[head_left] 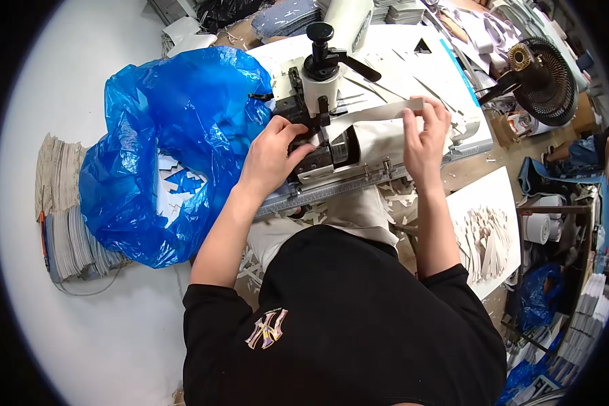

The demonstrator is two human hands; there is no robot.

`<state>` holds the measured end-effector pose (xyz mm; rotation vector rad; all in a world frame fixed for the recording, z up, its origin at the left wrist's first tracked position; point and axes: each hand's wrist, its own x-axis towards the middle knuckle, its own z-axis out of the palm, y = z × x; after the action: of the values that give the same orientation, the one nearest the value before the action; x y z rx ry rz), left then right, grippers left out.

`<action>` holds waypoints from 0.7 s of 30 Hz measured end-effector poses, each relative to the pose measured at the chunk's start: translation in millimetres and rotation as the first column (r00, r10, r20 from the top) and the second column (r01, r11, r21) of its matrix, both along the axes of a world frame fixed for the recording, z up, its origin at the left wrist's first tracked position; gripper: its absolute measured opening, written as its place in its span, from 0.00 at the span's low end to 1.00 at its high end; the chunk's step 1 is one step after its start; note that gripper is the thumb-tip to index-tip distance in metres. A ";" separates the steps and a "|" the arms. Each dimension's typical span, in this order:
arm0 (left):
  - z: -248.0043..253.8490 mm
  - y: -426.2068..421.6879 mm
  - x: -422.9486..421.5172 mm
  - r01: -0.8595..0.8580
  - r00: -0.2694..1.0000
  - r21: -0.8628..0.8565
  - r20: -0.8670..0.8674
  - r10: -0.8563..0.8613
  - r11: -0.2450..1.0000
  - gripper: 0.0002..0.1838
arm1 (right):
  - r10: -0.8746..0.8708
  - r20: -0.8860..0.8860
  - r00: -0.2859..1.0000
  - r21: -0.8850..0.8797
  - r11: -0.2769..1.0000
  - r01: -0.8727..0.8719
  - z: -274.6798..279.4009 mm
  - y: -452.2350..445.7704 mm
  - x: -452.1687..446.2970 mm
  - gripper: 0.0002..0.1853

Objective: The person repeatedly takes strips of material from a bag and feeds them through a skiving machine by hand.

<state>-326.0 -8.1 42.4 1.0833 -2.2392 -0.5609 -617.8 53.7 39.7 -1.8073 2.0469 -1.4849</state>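
A white strip point(379, 112) stretches across the front of a white sewing-type machine point(320, 88) with a black knob on top. My right hand point(425, 139) pinches the strip's right end between thumb and fingers, raised above the machine bed. Close to the machine's working point, my left hand point(272, 154) has its thumb and forefinger curled around the strip's other end, where the contact is partly hidden. Below the working point is a dark opening point(345, 150) in the machine's front.
A blue plastic bag point(183, 95) holding white scraps bulges at the left, near stacked sheets point(81, 233). Cut strips point(484, 243) are piled on a white board at the right. A black fan point(538, 81) stands behind it. Thin offcuts lie on the tabletop point(399, 57).
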 end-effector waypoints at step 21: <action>-1.5 80.2 3.6 0.576 0.681 0.809 -0.553 0.480 0.114 0.28 | 0.557 -0.539 0.632 0.002 0.751 -0.661 -5.2 96.6 89.3 0.13</action>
<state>-322.4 72.0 40.9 0.9164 -0.7944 -2.3642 -528.6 150.3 34.6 -2.8380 1.1434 -1.0903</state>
